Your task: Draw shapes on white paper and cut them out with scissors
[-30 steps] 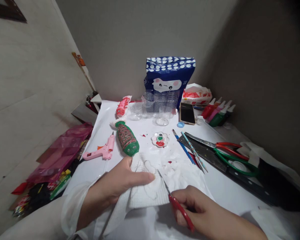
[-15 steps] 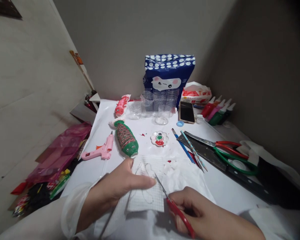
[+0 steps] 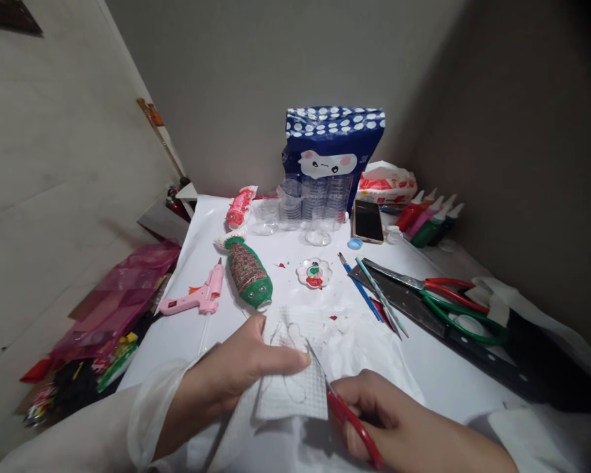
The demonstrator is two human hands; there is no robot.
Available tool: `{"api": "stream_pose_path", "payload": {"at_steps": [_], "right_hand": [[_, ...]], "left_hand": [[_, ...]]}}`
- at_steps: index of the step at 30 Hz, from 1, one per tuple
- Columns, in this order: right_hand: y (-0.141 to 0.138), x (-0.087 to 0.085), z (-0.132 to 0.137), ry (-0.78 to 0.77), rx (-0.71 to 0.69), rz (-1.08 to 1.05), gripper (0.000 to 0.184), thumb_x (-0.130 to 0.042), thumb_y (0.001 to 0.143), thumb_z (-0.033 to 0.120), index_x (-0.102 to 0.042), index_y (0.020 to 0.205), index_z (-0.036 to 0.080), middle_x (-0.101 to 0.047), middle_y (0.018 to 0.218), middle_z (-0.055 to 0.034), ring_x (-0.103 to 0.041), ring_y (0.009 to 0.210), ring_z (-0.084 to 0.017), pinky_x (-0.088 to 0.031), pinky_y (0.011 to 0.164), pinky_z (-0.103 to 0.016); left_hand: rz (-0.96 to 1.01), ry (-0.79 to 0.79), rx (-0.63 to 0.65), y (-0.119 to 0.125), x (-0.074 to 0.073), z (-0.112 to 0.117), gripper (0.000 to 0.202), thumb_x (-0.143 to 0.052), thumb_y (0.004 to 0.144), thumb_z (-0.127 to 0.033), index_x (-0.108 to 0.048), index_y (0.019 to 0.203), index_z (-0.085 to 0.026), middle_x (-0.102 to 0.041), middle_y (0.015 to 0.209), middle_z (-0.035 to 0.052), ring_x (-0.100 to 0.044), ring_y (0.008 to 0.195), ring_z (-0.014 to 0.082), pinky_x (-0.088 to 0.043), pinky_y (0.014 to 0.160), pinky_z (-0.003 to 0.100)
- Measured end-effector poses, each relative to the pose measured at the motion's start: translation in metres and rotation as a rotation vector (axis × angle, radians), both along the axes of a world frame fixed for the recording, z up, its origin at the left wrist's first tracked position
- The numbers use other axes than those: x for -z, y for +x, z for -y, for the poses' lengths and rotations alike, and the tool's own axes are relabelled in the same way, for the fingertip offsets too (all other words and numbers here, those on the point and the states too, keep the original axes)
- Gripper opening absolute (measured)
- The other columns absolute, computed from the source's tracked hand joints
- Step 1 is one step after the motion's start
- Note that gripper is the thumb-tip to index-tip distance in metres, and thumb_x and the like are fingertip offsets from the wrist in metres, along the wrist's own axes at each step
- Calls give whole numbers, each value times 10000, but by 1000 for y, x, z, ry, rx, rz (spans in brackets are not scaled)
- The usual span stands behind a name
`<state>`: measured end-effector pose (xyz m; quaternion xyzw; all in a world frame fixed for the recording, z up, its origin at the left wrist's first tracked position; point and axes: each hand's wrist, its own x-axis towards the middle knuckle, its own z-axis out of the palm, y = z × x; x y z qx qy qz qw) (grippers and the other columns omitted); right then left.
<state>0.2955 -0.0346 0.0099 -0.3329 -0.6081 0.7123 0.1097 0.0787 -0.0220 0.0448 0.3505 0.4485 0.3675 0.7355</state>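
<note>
My left hand (image 3: 256, 364) pinches a white, grid-textured sheet (image 3: 295, 397), thumb on top, with a curved outline drawn on it in dark line. Fingers beneath the sheet are hidden. In my right hand (image 3: 369, 410) are red-handled scissors (image 3: 347, 414), blades pointing up and left against the sheet's right edge, close to my left thumb tip. Just beyond my left hand lies a green craft fish (image 3: 251, 279) with a speckled red body. A pink glue gun (image 3: 201, 295) rests left of it.
A paint palette (image 3: 314, 273) sits mid-table. Brushes (image 3: 359, 289), a pencil, large green-and-red-handled scissors (image 3: 453, 315) and a phone (image 3: 368, 221) lie right. Clear plastic cups (image 3: 315, 203), a blue bag (image 3: 332, 141) and a small red fish (image 3: 241, 207) stand behind. Paint bottles (image 3: 426, 220) are at back right.
The sheet and my left hand have shifted slightly to the right. The scissor blades now sit nearer the sheet's right edge and look more closed.
</note>
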Motion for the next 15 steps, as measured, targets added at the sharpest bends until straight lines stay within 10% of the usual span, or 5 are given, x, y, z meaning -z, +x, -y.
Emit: {"api": "stream_pose_path", "payload": {"at_steps": [15], "right_hand": [[2, 5, -2, -10, 14, -53, 329, -628, 838, 286, -418, 603, 188, -346, 539, 81, -271, 531, -75, -210, 475, -215]], "left_hand": [[41, -66, -60, 3, -1, 2, 512, -812, 672, -219, -625, 1147, -176, -744, 1002, 83, -701, 923, 293, -525, 819, 384]]}}
